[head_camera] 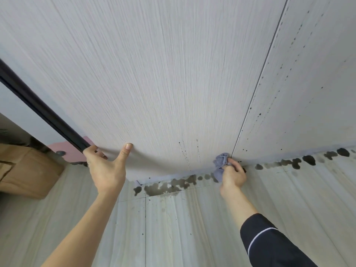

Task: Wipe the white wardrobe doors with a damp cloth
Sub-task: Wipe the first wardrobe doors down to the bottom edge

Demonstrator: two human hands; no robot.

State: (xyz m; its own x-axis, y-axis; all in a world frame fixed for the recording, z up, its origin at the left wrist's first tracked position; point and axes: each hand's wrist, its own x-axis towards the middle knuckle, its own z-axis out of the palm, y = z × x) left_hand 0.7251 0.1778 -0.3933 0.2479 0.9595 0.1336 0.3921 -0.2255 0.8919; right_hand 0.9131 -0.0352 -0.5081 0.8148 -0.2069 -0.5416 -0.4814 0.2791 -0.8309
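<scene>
Left wardrobe door (pixel 154 83): white, fine vertical grain, black strip (pixel 38 106) along its left edge. Lower left edge is gripped by the left hand (pixel 105 166), fingers curled round it, thumb (pixel 126 151) laid straight on the face. A crumpled blue-grey cloth (pixel 220 162) is held bunched in the right hand (pixel 233 174) and pressed against the door's bottom right corner, just beside the seam (pixel 256 87) with the right wardrobe door (pixel 308 93). Dark drip spots are seen on both doors. Dark wet blotches (pixel 163 186) are spread on the floor (pixel 192 228) along the wardrobe base. A cardboard box (pixel 25 170) is noted far left.
</scene>
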